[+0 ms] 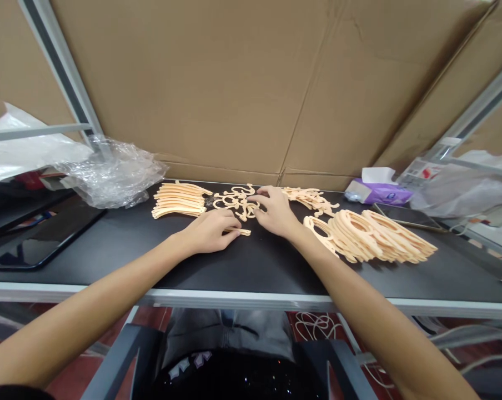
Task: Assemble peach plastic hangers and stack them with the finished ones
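Note:
My left hand rests on the black table, fingers pinched on a thin tan wooden strip. My right hand reaches into a small heap of loose tan hook-shaped wooden pieces, fingers curled on them. A neat stack of curved tan strips lies just left of the heap. To the right, a long row of tan ring-shaped pieces leans like fallen dominoes, with more hook pieces behind my right hand.
Crumpled clear plastic sits at the table's back left, a dark phone or tablet at the left edge. A purple tissue pack and a flat dark device lie at the back right. Cardboard walls rise behind.

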The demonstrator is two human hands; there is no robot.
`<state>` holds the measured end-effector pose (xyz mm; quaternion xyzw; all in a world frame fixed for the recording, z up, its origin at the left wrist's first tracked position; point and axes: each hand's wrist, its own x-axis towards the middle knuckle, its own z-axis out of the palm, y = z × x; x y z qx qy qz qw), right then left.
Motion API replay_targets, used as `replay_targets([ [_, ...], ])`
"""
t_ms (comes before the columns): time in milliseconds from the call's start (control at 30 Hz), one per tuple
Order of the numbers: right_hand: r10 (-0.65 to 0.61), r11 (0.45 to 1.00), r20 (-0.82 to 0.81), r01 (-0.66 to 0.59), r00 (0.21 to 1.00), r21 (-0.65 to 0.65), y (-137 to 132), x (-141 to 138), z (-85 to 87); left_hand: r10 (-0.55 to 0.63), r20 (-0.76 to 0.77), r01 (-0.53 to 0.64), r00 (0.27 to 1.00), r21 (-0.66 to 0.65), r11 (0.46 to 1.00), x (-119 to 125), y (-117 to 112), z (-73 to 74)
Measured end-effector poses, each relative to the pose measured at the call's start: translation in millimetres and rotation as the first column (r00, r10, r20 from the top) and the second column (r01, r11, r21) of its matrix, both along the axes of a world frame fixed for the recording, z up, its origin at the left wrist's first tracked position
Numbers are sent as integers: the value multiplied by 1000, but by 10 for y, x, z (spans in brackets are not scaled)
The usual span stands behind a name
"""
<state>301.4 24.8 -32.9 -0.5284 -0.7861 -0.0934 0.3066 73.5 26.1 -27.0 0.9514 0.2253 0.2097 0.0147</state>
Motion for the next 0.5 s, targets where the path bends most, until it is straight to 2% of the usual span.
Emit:
replay_targets([
  [133,72,994,171,-56,983,-94,-78,-84,23,1,-5,-1,1000,17,1000,-6,11,5],
  [233,89,991,202,-67,975,-113,-90,-120,23,5,-4,-5,1000,12,1000,-7,14,8],
  [367,103,994,170,-94,980,-56,-74,-133,22,13,-8,-13,1000,-4,1000,-4,7,17],
  [500,104,991,92,-112,990,80,-93,-155,90,21,-16,-22,1000,-8,1000,-10,8,19],
])
